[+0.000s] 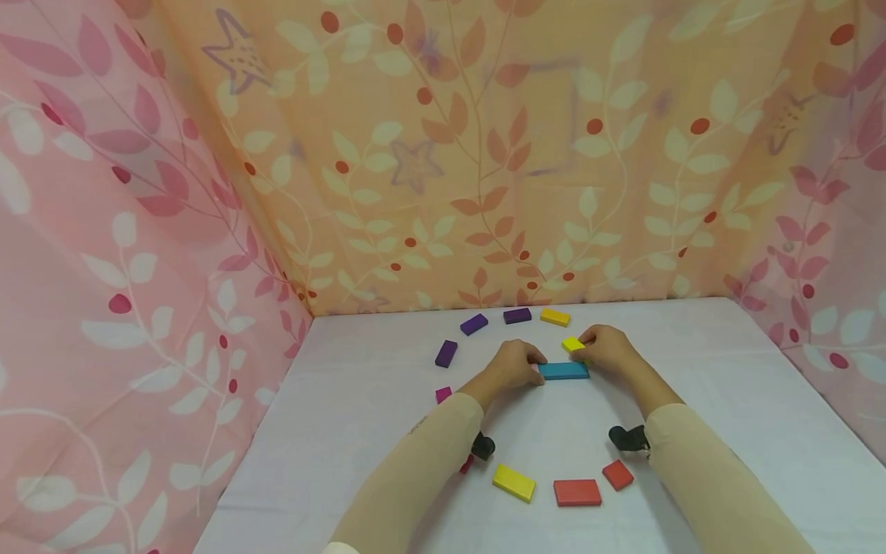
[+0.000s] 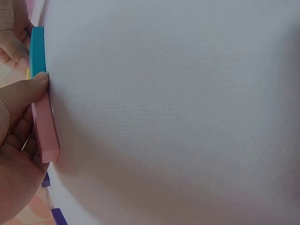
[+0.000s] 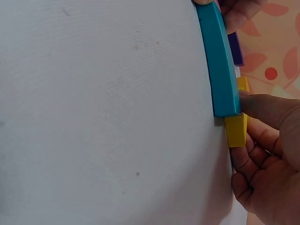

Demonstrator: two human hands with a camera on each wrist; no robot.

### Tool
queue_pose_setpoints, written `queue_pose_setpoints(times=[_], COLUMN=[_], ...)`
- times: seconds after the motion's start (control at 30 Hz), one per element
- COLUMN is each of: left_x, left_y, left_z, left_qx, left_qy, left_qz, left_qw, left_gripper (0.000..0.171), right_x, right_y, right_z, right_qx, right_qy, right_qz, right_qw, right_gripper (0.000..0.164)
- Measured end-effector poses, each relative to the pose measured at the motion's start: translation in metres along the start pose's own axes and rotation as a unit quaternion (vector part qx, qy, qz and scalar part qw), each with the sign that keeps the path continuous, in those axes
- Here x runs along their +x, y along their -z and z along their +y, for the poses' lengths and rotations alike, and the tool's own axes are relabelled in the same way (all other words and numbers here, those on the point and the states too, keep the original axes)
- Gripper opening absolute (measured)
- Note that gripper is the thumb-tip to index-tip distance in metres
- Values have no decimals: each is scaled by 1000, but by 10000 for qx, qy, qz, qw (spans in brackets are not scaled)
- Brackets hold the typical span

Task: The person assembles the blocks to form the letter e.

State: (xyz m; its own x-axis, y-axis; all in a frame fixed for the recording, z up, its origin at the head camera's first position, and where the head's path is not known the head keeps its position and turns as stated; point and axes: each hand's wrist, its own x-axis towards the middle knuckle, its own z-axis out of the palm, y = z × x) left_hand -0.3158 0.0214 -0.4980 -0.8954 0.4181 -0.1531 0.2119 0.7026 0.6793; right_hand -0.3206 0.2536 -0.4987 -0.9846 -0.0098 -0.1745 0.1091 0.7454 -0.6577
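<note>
A long teal block (image 1: pixel 564 372) lies on the white table with a pink block (image 2: pixel 45 126) end to end at its left; the left hand mostly hides the pink one from above. My left hand (image 1: pixel 515 365) grips the pink block, thumb over the joint between the two and fingers behind it. Just behind the teal block's right end is a yellow block (image 3: pixel 236 131). My right hand (image 1: pixel 609 352) holds this yellow block between thumb and fingers, the thumb close to the teal end in the right wrist view.
Around the hands, separate blocks form a loose ring: purple blocks (image 1: pixel 474 325) and another yellow block (image 1: pixel 555 317) behind, a magenta block (image 1: pixel 444 395) at left. Nearer me lie a yellow block (image 1: pixel 514 483) and red blocks (image 1: pixel 577 492). Patterned curtains (image 1: pixel 443 154) enclose the table (image 1: pixel 360 369).
</note>
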Motion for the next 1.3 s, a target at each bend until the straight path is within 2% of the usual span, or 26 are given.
queue_pose_setpoints(times=[0.23,0.43,0.6,0.7,1.07,1.3], left_x=[-1,-2,0,0,3,4], left_y=[0,2,2,1,0,0], left_z=[-1,-1,-3,-4,-3,-6], left_qx=[-3,-7,-73,-17,140,122], left_qy=[-24,-35,-66,-117,-189,-173], left_qz=[20,0,-45,-47,-1,38], left_qw=[10000,10000,9999,9999,9997,9998], left_gripper=[26,25,25,26,27,27], right_x=[10,20,37,47,65,75], right_y=[17,29,27,24,19,13], right_z=[-2,-12,-16,-19,-25,-21], right_qx=[-82,-28,30,-3,-413,-240], right_qy=[-119,448,908,1049,897,744], right_qz=[-105,209,303,292,199,28], right_qw=[9998,9988,9954,9941,9949,9969], right_gripper=[50,46,41,39,41,38])
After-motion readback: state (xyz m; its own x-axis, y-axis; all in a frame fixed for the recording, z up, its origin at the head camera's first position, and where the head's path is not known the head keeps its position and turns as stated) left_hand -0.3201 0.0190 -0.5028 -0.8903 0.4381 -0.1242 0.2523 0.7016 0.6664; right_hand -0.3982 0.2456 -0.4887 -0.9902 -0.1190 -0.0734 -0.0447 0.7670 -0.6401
